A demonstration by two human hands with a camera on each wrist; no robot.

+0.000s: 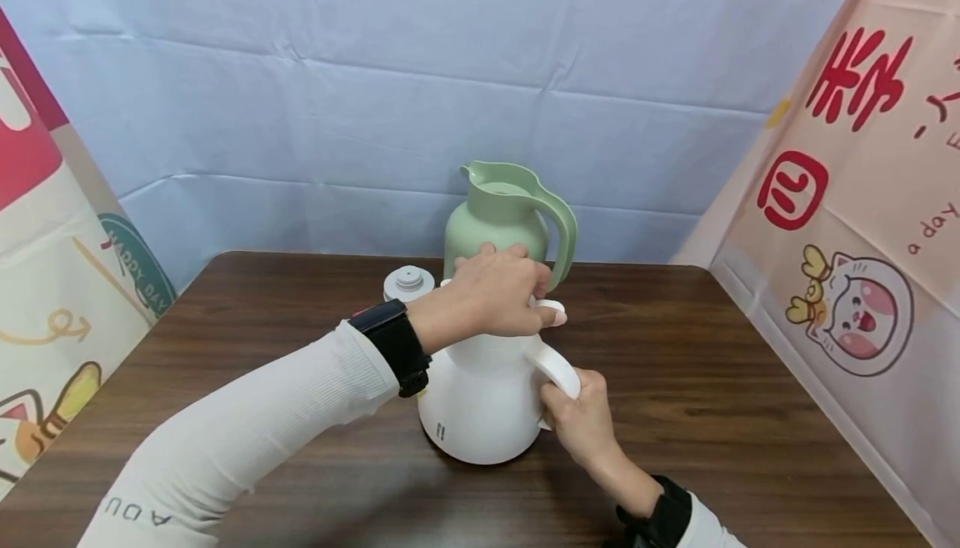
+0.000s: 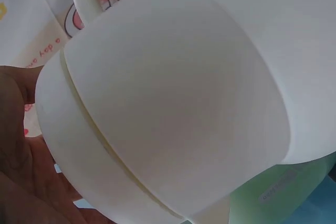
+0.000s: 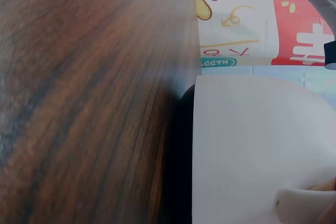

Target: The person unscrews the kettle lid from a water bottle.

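A white insulated jug (image 1: 480,410) stands upright on the brown table. My right hand (image 1: 581,414) grips its loop handle (image 1: 557,364) from the right side. Over the jug's top, my left hand (image 1: 491,289) holds the white lid (image 2: 89,140), with fingers and thumb spread round its edge. A thin seam runs between lid and body in the left wrist view. The right wrist view shows the jug's lower wall and the handle's lower end (image 3: 304,205), with part of the right hand at the edge.
A green jug (image 1: 495,227) with a handle stands behind the white one. Left of it sits a small round white-and-grey stopper (image 1: 409,281). The wooden table (image 1: 675,348) ends at a pale blue cloth (image 1: 337,114), with printed sheets on both sides.
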